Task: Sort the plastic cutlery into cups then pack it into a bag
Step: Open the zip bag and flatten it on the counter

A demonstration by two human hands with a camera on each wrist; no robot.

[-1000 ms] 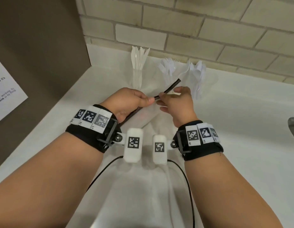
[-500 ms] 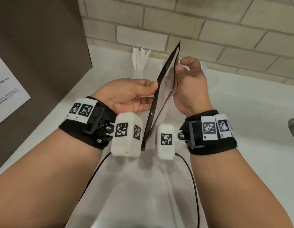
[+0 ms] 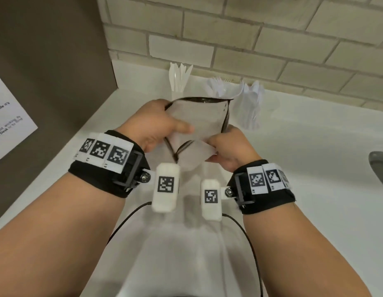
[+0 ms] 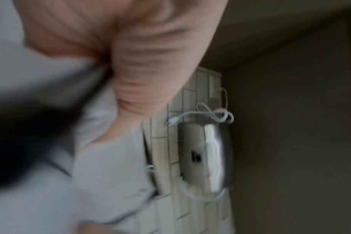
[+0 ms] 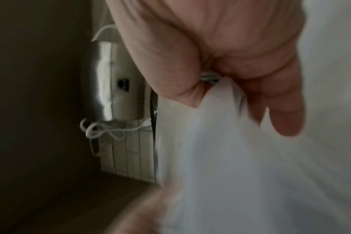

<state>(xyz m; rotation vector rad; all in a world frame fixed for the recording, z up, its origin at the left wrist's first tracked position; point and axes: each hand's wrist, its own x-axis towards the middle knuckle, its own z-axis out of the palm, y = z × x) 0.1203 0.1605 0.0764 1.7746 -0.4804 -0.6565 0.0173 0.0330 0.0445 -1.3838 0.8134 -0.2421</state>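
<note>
A translucent bag (image 3: 199, 123) with a dark rim is held up over the white counter (image 3: 314, 157), bulging between both hands. My left hand (image 3: 156, 123) grips its left side, thumb laid across the front face. My right hand (image 3: 227, 144) pinches the lower right corner. Behind it stand three clear cups: white knives (image 3: 179, 77) on the left, forks (image 3: 218, 86) in the middle, spoons (image 3: 251, 97) on the right. Both wrist views are blurred; the right wrist view shows fingers (image 5: 281, 110) curled on pale bag film (image 5: 250, 158).
A brick wall (image 3: 250, 39) runs behind the cups, and a dark panel (image 3: 47, 61) with a white paper notice (image 3: 8, 125) closes off the left. A grey metal edge (image 3: 381, 166) shows at the far right. The wrist views show a metal appliance (image 4: 206, 155) with a white cord.
The bag went from a flat edge-on strip to upright, then turned face-on and spread between the hands. My right hand dropped from its top edge to its lower right corner.
</note>
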